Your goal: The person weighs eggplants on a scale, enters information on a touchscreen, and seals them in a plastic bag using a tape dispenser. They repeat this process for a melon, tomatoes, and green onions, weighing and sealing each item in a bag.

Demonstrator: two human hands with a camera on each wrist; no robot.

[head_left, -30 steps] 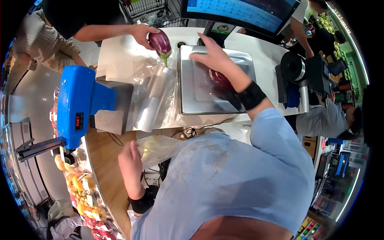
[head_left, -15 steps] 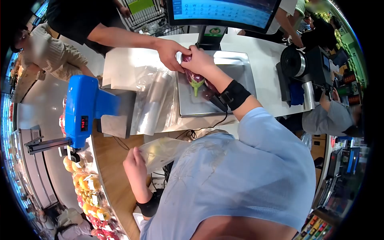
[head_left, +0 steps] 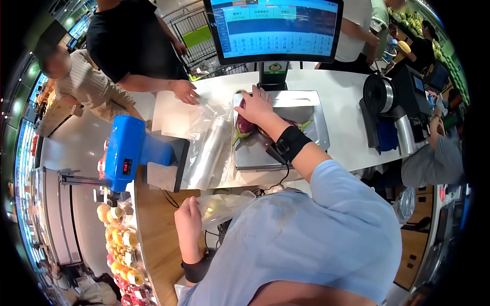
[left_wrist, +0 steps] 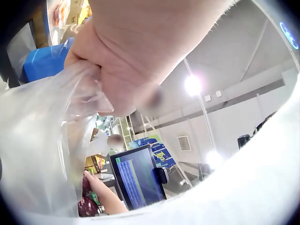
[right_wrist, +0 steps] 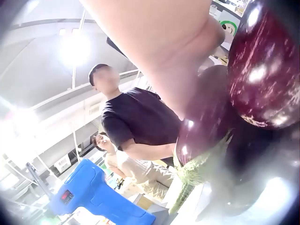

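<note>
A striped purple eggplant (head_left: 244, 127) lies at the left side of the steel scale plate (head_left: 319, 148), its green stem toward me. My right hand (head_left: 258, 108) holds its far end from above; in the right wrist view this eggplant (right_wrist: 206, 115) hangs close below my palm. Another eggplant (right_wrist: 265, 65) is beside it, mostly hidden under my wrist in the head view, with a green stem (head_left: 304, 125) showing. Low on the left, my left hand (head_left: 189, 224) grips a clear plastic bag (left_wrist: 35, 136) with something pale yellow inside.
A roll of clear bags (head_left: 206, 153) lies left of the scale plate, next to a blue device (head_left: 127, 153). Behind the plate stands a touchscreen (head_left: 275, 30). Across the counter a person's hand (head_left: 185, 92) is over its edge. A black printer-like machine (head_left: 408, 92) stands at the right.
The other person's hand held out the eggplant, my right hand took hold of it over the scale, and that person's hand drew back left. My left hand still holds the bag.
</note>
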